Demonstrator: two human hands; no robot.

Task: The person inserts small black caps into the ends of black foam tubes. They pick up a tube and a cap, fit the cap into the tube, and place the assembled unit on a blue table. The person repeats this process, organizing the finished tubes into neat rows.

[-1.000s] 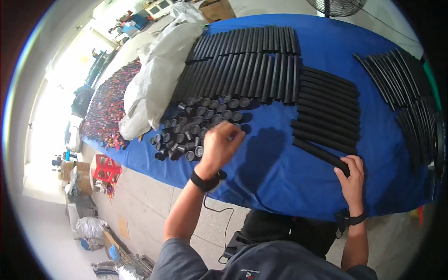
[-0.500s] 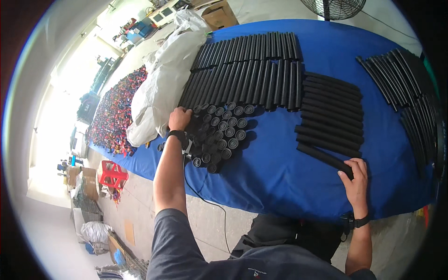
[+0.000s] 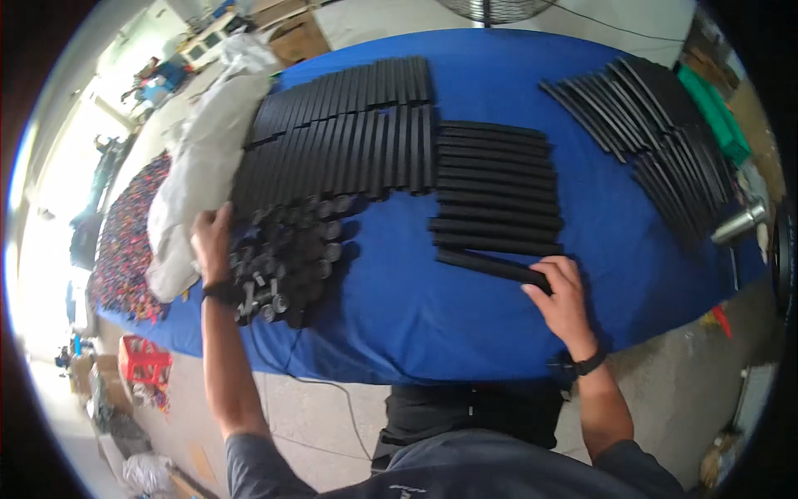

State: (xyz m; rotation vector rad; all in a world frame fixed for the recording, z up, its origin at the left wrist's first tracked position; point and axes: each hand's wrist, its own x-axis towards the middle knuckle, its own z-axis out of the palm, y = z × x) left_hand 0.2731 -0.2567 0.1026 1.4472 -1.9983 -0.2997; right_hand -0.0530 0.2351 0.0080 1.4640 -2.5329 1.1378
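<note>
On the blue cloth, my right hand [image 3: 567, 301] is closed round the near right end of a black tube [image 3: 486, 264]. This tube lies at a slant just below a stack of matching black tubes [image 3: 499, 179] set side by side. My left hand [image 3: 211, 241] is at the left edge of a cluster of round black caps [image 3: 303, 249], beside a white plastic sheet [image 3: 195, 175]. Its fingers are curled and blurred, and what they hold, if anything, is hidden. Two rows of upright-lying black tubes [image 3: 332, 158] are beyond the caps.
Thinner black rods [image 3: 611, 104] lie fanned out at the right, near a metal cylinder [image 3: 740, 221] and a green box [image 3: 713, 112]. Small multicoloured pieces [image 3: 129, 249] are heaped at the left. A red stool [image 3: 145, 359] stands on the floor; a fan [image 3: 490, 10] is behind the table.
The view has swung to the right, so the table appears shifted left. My right hand stays on the same tube's end. My left hand remains by the caps' left edge.
</note>
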